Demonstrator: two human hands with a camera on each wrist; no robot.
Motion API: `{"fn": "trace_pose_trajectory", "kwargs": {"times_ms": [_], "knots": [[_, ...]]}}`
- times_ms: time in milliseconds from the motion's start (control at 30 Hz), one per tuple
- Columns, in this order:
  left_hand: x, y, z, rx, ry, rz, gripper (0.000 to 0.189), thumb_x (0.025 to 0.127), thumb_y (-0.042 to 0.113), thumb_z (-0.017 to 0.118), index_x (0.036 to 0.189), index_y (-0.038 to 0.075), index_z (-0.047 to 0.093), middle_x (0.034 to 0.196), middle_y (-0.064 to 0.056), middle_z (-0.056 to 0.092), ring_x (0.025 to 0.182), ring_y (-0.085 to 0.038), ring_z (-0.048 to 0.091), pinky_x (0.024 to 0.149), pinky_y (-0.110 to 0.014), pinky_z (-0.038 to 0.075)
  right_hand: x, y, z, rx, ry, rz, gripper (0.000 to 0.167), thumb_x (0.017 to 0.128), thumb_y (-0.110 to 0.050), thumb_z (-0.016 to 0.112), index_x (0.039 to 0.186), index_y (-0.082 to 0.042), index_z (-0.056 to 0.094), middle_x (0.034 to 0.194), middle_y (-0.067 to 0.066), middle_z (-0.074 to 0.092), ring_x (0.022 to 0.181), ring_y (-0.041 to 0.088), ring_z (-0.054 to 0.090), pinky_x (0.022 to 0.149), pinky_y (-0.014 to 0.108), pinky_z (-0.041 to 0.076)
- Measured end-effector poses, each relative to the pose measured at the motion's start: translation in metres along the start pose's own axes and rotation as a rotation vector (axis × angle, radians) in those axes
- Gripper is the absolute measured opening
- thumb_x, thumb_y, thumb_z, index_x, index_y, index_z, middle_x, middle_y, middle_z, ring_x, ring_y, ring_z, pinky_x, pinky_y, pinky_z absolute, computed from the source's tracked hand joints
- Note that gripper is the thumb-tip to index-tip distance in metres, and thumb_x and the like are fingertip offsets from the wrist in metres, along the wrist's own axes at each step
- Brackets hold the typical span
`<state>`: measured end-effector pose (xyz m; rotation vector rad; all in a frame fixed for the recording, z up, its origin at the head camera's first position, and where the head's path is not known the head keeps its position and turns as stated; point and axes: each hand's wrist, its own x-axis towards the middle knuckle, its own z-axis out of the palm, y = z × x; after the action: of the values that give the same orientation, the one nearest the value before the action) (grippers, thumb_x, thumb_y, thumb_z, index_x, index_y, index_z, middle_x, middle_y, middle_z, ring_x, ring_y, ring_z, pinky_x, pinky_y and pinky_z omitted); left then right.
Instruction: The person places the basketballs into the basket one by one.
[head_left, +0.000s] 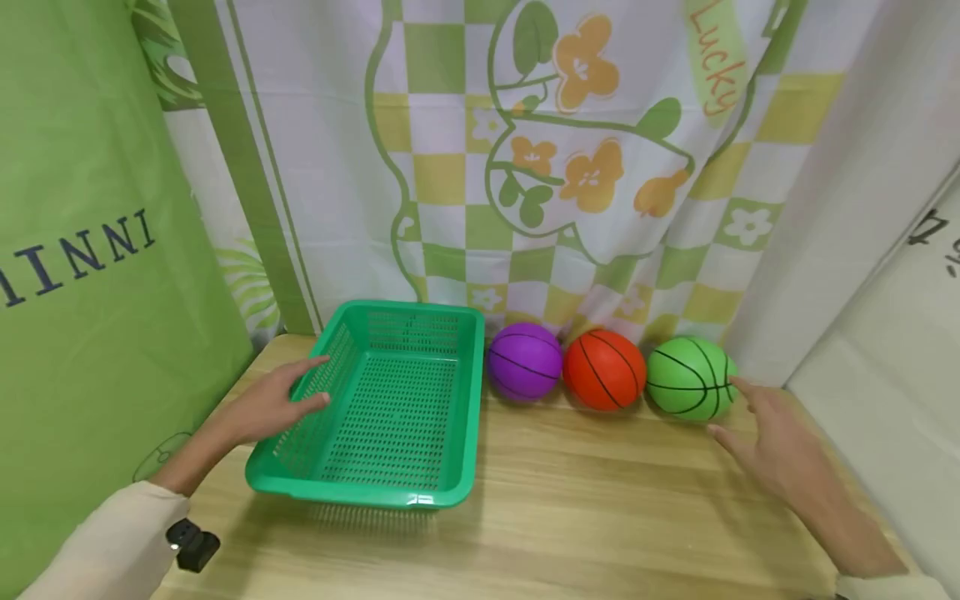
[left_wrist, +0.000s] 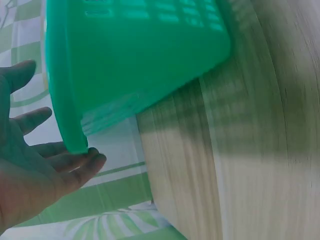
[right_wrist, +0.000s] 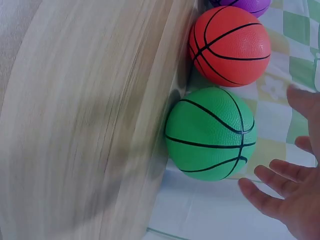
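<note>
A green plastic basket (head_left: 468,450) with perforated walls stands on the left of the table, nothing inside it. My left hand (head_left: 273,404) is at its left rim, thumb and fingers spread; in the left wrist view the fingers (left_wrist: 82,170) lie beside the basket's rim (left_wrist: 65,100). Three small basketballs sit in a row right of the basket: a purple ball (head_left: 524,362), a red ball (head_left: 604,370) and a green ball (head_left: 692,379). My right hand (head_left: 783,446) is spread at the green ball's right side. In the right wrist view, its fingers (right_wrist: 262,197) look apart from the green ball (right_wrist: 210,135).
A wooden table (head_left: 585,500) lies under everything. Behind the balls hangs a patterned curtain (head_left: 435,200). Green fabric (head_left: 97,350) borders the left side, and a pale panel (head_left: 885,358) borders the right.
</note>
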<state>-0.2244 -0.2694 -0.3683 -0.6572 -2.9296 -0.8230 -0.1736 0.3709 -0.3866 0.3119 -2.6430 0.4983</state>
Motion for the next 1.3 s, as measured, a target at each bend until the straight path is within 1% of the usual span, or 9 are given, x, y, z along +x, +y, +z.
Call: {"fn": "trace_pose_trajectory", "kwargs": {"times_ms": [100,367,500,667,833,933,1067,1167,1300], "knots": [[0.001,0.0,0.0,-0.041,-0.005,0.005,0.065,0.101,0.026,0.061,0.149,-0.009,0.035,0.147,-0.034,0.039,0.134,-0.055,0.033,0.103,-0.069,0.03,-0.003,0.003,0.004,0.042,-0.036,0.003,0.082,0.085,-0.019,0.081,0.146,0.012,0.036,0.132,0.043,0.037,0.117,0.061,0.038,0.088,0.077,0.033],[0.004,-0.006,0.0,-0.041,0.006,0.016,0.061,0.1,0.016,0.063,0.148,-0.011,0.036,0.145,-0.035,0.04,0.133,-0.055,0.035,0.103,-0.068,0.031,-0.004,0.009,0.009,0.086,-0.099,0.045,0.092,0.085,-0.024,0.082,0.152,0.007,0.026,0.136,0.045,0.029,0.115,0.065,0.036,0.082,0.081,0.033],[0.004,-0.01,-0.002,-0.074,-0.014,-0.017,0.062,0.1,0.017,0.061,0.15,-0.009,0.035,0.147,-0.035,0.037,0.13,-0.057,0.037,0.1,-0.069,0.035,-0.003,0.012,0.011,0.092,-0.139,0.078,0.097,0.087,-0.027,0.08,0.155,0.006,0.02,0.138,0.048,0.024,0.115,0.068,0.035,0.08,0.083,0.032],[0.005,-0.015,-0.005,-0.103,-0.04,-0.07,0.061,0.102,0.019,0.059,0.152,-0.005,0.034,0.149,-0.035,0.034,0.122,-0.059,0.045,0.093,-0.068,0.042,-0.003,0.014,0.013,0.102,-0.147,0.084,0.099,0.086,-0.027,0.081,0.156,0.004,0.019,0.139,0.049,0.022,0.113,0.07,0.035,0.079,0.083,0.032],[0.006,-0.018,-0.004,-0.139,-0.064,-0.125,0.066,0.103,0.023,0.057,0.155,-0.005,0.026,0.148,-0.039,0.032,0.126,-0.06,0.04,0.092,-0.069,0.041,-0.001,0.015,0.015,0.112,-0.138,0.081,0.099,0.086,-0.026,0.081,0.156,0.004,0.019,0.138,0.049,0.023,0.115,0.069,0.034,0.08,0.083,0.031],[0.008,-0.023,-0.004,-0.174,-0.077,-0.148,0.07,0.104,0.023,0.056,0.156,-0.005,0.019,0.146,-0.043,0.03,0.129,-0.061,0.036,0.092,-0.07,0.04,-0.001,0.015,0.016,0.117,-0.129,0.079,0.098,0.086,-0.025,0.081,0.156,0.005,0.019,0.137,0.049,0.025,0.115,0.069,0.034,0.08,0.083,0.031],[0.011,-0.031,-0.004,-0.23,-0.087,-0.164,0.069,0.105,0.021,0.053,0.158,-0.002,0.015,0.146,-0.043,0.03,0.129,-0.059,0.037,0.093,-0.069,0.04,0.0,0.016,0.016,0.119,-0.124,0.076,0.098,0.085,-0.025,0.081,0.156,0.005,0.019,0.136,0.049,0.025,0.114,0.068,0.034,0.08,0.083,0.031],[0.012,-0.036,-0.005,-0.295,-0.096,-0.163,0.067,0.106,0.019,0.05,0.16,0.002,0.013,0.149,-0.04,0.028,0.133,-0.057,0.032,0.095,-0.068,0.04,0.001,0.017,0.017,0.119,-0.122,0.069,0.098,0.085,-0.024,0.081,0.156,0.005,0.019,0.136,0.049,0.026,0.114,0.068,0.034,0.08,0.083,0.031],[0.013,-0.045,-0.006,-0.393,-0.108,-0.196,0.067,0.108,0.02,0.046,0.162,0.009,0.009,0.151,-0.04,0.024,0.135,-0.058,0.028,0.093,-0.066,0.044,0.005,0.017,0.017,0.119,-0.111,0.054,0.097,0.086,-0.023,0.08,0.156,0.005,0.019,0.137,0.048,0.025,0.115,0.068,0.034,0.081,0.083,0.031]]}}
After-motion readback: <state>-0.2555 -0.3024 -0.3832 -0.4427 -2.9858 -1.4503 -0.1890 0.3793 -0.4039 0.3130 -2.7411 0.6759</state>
